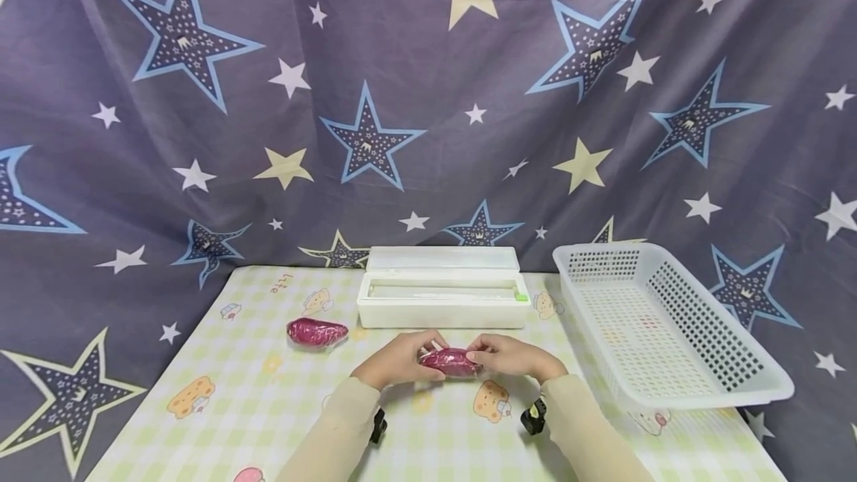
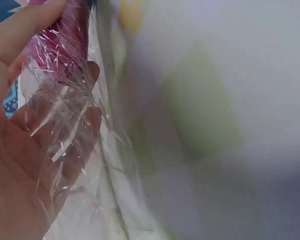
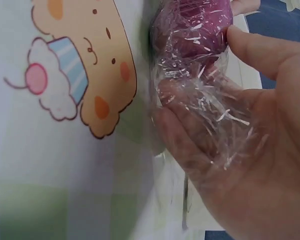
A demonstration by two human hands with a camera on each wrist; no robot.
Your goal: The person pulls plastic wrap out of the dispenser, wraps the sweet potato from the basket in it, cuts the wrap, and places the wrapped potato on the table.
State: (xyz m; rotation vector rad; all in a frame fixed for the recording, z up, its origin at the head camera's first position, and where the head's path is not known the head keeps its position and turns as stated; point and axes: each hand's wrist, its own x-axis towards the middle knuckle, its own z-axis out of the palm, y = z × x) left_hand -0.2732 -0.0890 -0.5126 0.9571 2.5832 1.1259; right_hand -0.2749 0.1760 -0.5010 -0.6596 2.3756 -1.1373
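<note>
Near the middle of the table, a purple sweet potato (image 1: 454, 363) lies wrapped in clear cling film. My left hand (image 1: 405, 358) holds its left end, the thumb on top and the fingers behind. At the right end, my right hand (image 1: 518, 357) pinches it between thumb and fingers. Loose film (image 2: 65, 130) trails past the tip across the left fingers in the left wrist view. Crumpled film (image 3: 215, 112) also hangs over the right fingers in the right wrist view. A second wrapped purple sweet potato (image 1: 316, 332) rests on the cloth to the left.
Behind my hands stands a white cling film box (image 1: 442, 315), its lid (image 1: 443, 258) raised and a green slider (image 1: 521, 297) at its right end. A white perforated basket (image 1: 710, 399) sits at the right. Checked cloth (image 1: 254, 400) covers the table; a star-patterned curtain (image 1: 428, 58) hangs behind.
</note>
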